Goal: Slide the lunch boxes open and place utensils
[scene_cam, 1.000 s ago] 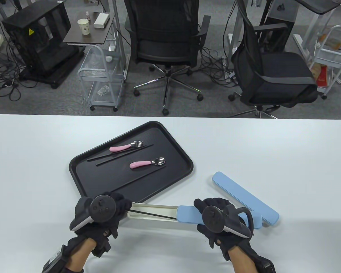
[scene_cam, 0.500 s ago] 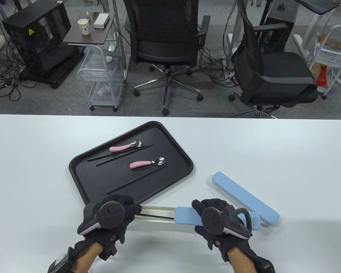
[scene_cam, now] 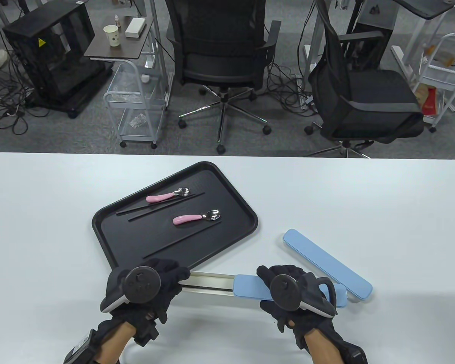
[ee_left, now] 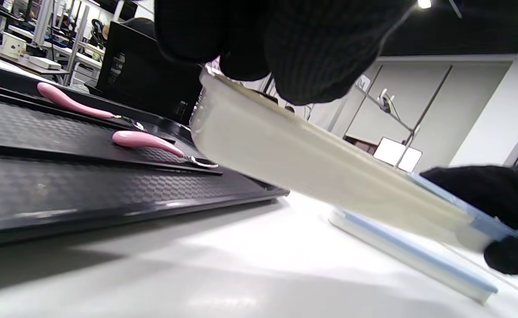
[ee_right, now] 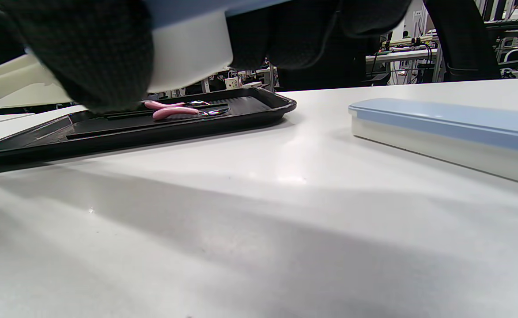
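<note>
It was an office or lab workroom. Beyond the far edge of the white desk (scene_cam: 364,197) lay grey carpet (scene_cam: 269,140) with two black mesh office chairs (scene_cam: 222,53) on castors, one straight behind the desk and one (scene_cam: 364,102) to its right. To the left of the chairs stood a small brown side table (scene_cam: 117,47) carrying a paper cup (scene_cam: 112,35) and a white box (scene_cam: 135,27), with a wire trolley (scene_cam: 136,110) under it. Further left sat a black computer case (scene_cam: 49,53) amid tangled cables (scene_cam: 7,106). The left wrist view showed plain white walls (ee_left: 484,119) and more desks behind.
</note>
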Demonstrator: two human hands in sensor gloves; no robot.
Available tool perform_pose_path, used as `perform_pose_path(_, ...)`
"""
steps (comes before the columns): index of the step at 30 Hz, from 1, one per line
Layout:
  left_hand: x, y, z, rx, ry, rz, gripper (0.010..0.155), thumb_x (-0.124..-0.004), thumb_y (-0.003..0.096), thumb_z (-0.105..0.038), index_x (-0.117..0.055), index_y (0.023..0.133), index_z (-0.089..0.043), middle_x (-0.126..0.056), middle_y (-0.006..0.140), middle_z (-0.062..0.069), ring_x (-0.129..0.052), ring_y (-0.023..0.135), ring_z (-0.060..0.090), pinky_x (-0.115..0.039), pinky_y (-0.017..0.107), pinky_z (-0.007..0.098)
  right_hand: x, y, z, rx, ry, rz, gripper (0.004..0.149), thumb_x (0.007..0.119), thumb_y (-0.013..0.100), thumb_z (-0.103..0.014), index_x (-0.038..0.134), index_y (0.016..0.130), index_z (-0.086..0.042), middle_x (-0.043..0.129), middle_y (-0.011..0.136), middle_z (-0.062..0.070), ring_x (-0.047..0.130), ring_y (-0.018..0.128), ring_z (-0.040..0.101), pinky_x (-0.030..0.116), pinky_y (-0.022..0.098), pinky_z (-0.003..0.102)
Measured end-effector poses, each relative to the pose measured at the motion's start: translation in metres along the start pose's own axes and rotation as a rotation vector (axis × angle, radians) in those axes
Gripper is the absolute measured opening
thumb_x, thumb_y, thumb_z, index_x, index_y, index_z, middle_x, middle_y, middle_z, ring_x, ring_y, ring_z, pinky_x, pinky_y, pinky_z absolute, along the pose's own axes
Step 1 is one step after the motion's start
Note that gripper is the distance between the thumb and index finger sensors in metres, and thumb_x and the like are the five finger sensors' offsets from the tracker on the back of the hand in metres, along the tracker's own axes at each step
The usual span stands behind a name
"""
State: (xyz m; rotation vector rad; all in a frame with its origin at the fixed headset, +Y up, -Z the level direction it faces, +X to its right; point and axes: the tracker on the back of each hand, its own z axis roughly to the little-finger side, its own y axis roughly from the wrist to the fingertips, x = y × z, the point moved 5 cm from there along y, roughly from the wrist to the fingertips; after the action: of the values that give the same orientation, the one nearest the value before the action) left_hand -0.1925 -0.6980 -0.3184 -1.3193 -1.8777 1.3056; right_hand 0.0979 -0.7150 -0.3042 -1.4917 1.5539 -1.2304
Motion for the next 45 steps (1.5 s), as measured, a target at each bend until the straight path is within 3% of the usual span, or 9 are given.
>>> perform_pose_path(5,0.019,0.005,0.015,0.066,-0.028,-0.051,0.05,-0.084,0.047,-0.033,-0.075,0.096,-0.029,-0.066,0.108,0.001,-0.058,0.093,0.035,-0.037,0.07,0.058,-0.001,0.0,0.003,0.006,0.007,0.002,0.079,0.089,0.043,-0.047,0.047,0.107,-0.029,0.056,0.105,0.01,0.06,0.099,0.039,0.048,0.073,0.063)
perform_pose_path(8,0.027,0.016,0.028,0.129,-0.003,-0.027,0.053,-0.083,0.0476,-0.03,-0.072,0.099,-0.03,-0.064,0.111,0.001,-0.051,0.1,0.037,-0.034,0.071,0.058,-0.002,0.0,0.005,0.01,0.017,0.006,0.079,0.089,0.043,-0.047,0.047,0.107,-0.029,0.056,0.105,0.01,0.06,0.099,0.039,0.048,0.073,0.063)
perform_pose_path(15,0.025,0.044,0.065,0.33,0.017,0.001,0.059,-0.086,0.0468,-0.033,-0.067,0.103,-0.03,-0.061,0.112,0.002,-0.045,0.104,0.037,-0.029,0.072,0.057,-0.004,0.0,0.008,0.015,0.025,0.012,0.079,0.089,0.043,-0.047,0.047,0.107,-0.029,0.056,0.105,0.01,0.06,0.099,0.039,0.048,0.073,0.063)
perform_pose_path(27,-0.01,0.064,0.123,0.653,0.163,0.131,0.063,-0.089,0.0445,-0.041,-0.067,0.103,-0.028,-0.073,0.106,0.006,-0.05,0.101,0.038,-0.033,0.07,0.056,-0.006,-0.001,0.013,0.025,0.038,0.021,0.079,0.089,0.043,-0.047,0.047,0.107,-0.029,0.056,0.105,0.01,0.06,0.099,0.039,0.048,0.073,0.063)
perform_pose_path(35,-0.03,0.064,0.138,0.747,0.253,0.237,0.062,-0.089,0.0441,-0.042,-0.07,0.101,-0.027,-0.073,0.104,0.007,-0.052,0.099,0.038,-0.034,0.07,0.056,-0.004,-0.001,0.013,0.023,0.032,0.017,0.079,0.089,0.043,-0.047,0.047,0.107,-0.029,0.056,0.105,0.01,0.06,0.1,0.039,0.048,0.073,0.063)
perform_pose_path(45,-0.04,0.07,0.134,0.737,0.328,0.253,0.055,-0.088,0.045,-0.037,-0.072,0.095,-0.023,-0.07,0.101,0.007,-0.053,0.099,0.036,-0.035,0.07,0.056,-0.001,-0.001,0.013,0.024,0.029,-0.001,0.079,0.089,0.043,-0.047,0.047,0.107,-0.028,0.056,0.105,0.01,0.06,0.1,0.039,0.048,0.074,0.063)
